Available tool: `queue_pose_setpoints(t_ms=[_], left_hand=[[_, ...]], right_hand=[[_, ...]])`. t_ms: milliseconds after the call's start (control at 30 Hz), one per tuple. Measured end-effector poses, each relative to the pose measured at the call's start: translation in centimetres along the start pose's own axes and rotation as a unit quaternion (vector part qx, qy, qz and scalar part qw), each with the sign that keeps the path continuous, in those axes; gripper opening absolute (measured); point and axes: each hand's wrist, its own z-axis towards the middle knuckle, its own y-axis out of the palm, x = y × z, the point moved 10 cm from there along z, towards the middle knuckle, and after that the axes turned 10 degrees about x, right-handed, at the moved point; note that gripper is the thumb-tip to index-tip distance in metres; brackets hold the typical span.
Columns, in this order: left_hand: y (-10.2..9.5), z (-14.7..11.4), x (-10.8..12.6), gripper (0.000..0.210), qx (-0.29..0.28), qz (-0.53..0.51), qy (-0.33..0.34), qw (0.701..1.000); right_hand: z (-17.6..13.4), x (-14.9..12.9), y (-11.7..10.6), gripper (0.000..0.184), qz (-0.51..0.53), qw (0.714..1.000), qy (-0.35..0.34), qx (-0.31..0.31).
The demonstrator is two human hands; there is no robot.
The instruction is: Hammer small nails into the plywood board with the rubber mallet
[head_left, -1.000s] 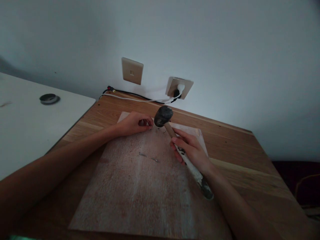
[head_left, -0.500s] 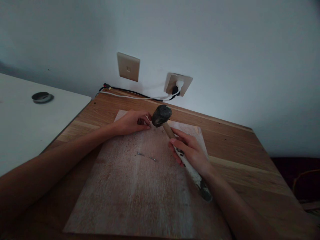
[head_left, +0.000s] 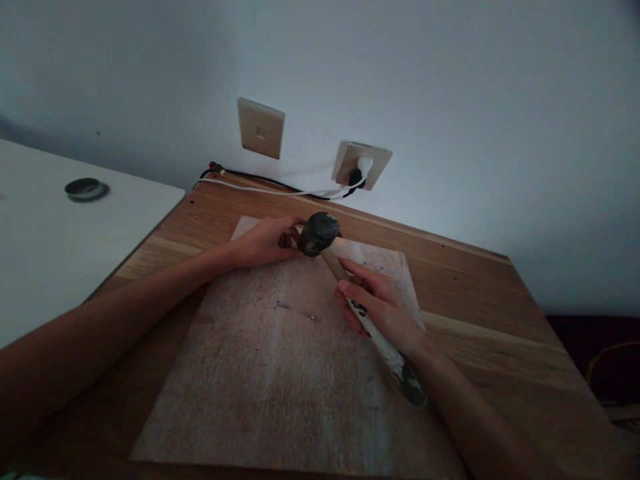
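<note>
My right hand (head_left: 377, 303) is wrapped round the paint-worn wooden handle of a mallet (head_left: 320, 233) with a dark, thick head. The mallet's head is over the far part of a worn wooden board (head_left: 250, 373), close to my left fingertips. My left hand (head_left: 273, 241) rests at the board's far edge with its fingers curled into a pinch; the mallet's head partly covers the tips, so what they hold cannot be seen. Two nails (head_left: 309, 315) lie loose near the board's middle. More small nails (head_left: 381, 269) show just beyond my right hand.
The board lies on a brown wooden table (head_left: 470, 313) against a wall. White and black cables (head_left: 260, 188) run along the back edge to a wall socket (head_left: 361, 165). A white table (head_left: 45, 247) on the left bears a small round dish (head_left: 85, 189).
The mallet's head has shifted slightly left and now covers more of my left fingertips. Small nails beyond my right hand have come into sight. The view has shifted a little.
</note>
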Motion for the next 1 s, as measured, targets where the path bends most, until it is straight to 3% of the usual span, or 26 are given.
queue_pose_setpoints(t_ms=[100,333,633,767,833,900,1000], left_hand=[[0.0,0.0,-0.2,0.058,0.000,-0.006,-0.007,1.000],[-0.2,0.1,0.0,0.054,0.007,-0.004,-0.005,1.000],[0.1,-0.1,-0.2,0.057,-0.014,-0.006,-0.005,1.000],[-1.3,0.1,-0.1,0.045,-0.025,0.050,-0.016,0.998],[-1.8,-0.2,0.9,0.029,-0.066,0.100,-0.009,0.993],[-1.1,-1.1,2.5,0.013,-0.144,0.123,0.012,0.982],[0.5,-3.2,5.2,0.010,-0.233,0.100,0.044,0.966]], right_hand=[[-0.1,-0.1,0.0,0.032,-0.001,1.000,-0.007,0.005],[-0.2,0.4,0.2,0.055,-0.016,1.000,0.008,-0.002],[-0.1,0.6,0.0,0.048,-0.021,1.000,0.010,0.008],[-0.2,1.0,0.0,0.049,-0.014,1.000,0.021,0.003],[-0.2,0.9,-0.3,0.048,-0.003,1.000,0.020,0.012],[-0.1,0.7,-0.4,0.043,0.004,1.000,0.015,0.016],[-0.1,0.3,-0.3,0.036,0.005,1.000,0.009,0.011]])
